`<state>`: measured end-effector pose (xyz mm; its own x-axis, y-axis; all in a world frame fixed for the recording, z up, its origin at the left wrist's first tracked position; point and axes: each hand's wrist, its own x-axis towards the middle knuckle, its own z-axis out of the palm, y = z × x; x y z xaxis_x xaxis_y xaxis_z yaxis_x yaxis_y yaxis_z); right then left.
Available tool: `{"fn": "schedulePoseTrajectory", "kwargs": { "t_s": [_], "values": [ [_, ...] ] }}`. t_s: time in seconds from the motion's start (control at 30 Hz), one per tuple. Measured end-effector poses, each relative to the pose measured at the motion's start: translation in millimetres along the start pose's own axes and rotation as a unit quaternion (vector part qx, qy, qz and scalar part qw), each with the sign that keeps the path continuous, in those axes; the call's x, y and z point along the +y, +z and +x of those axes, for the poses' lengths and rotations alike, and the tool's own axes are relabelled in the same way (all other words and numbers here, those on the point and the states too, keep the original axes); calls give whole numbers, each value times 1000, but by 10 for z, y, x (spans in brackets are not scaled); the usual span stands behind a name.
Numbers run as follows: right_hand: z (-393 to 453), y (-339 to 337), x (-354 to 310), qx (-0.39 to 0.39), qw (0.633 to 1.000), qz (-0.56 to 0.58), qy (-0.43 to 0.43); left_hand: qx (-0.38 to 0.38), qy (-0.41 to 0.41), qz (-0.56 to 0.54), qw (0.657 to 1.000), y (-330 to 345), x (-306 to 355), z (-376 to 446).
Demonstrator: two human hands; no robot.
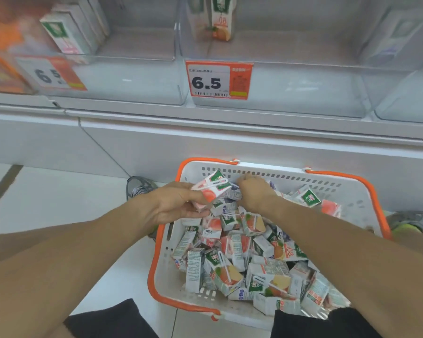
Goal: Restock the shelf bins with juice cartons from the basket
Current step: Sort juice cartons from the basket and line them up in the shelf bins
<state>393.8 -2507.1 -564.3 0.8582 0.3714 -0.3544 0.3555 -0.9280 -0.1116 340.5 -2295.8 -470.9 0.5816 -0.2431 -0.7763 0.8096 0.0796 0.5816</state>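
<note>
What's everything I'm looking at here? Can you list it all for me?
Basket: one, white with an orange rim, on the floor below the shelf.
Loose cartons: too many to count, white with green and pink or orange print, heaped in the basket.
Pink carton: one, held over the basket's far left corner.
Shelf bins: several, clear plastic, in a row on the shelf.
Standing carton: one, orange print, in the middle bin.
Carton row: a few, blurred, in the left bin.
Price tags: two, white and orange, reading 6.5.
Shoes: two, grey, either side of the basket.
Left hand: grips the pink carton.
Right hand: fingers curled into the heap.
</note>
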Motion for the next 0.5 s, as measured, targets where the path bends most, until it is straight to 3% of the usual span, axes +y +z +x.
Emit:
{"fn": "schedulePoseTrajectory", "kwargs": {
  "t_s": [0.13, 0.23, 0.37, 0.5],
  "values": [
    [-139, -153, 112, -7, 1000, 3, 18, -3, 30, 9, 1000, 95, 69, -12],
    [-300, -344, 185, 13, 992, 107, 66, -16, 53, -24, 998, 192, 137, -45],
    [-585, -752, 318, 43, 939, 323, 113, -48, 86, -45, 994, 441, 259, -67],
    [-998, -1184, 471, 75, 875, 465, 113, -54, 116, -12, 992, 810, 408, -117]
  ]
}}
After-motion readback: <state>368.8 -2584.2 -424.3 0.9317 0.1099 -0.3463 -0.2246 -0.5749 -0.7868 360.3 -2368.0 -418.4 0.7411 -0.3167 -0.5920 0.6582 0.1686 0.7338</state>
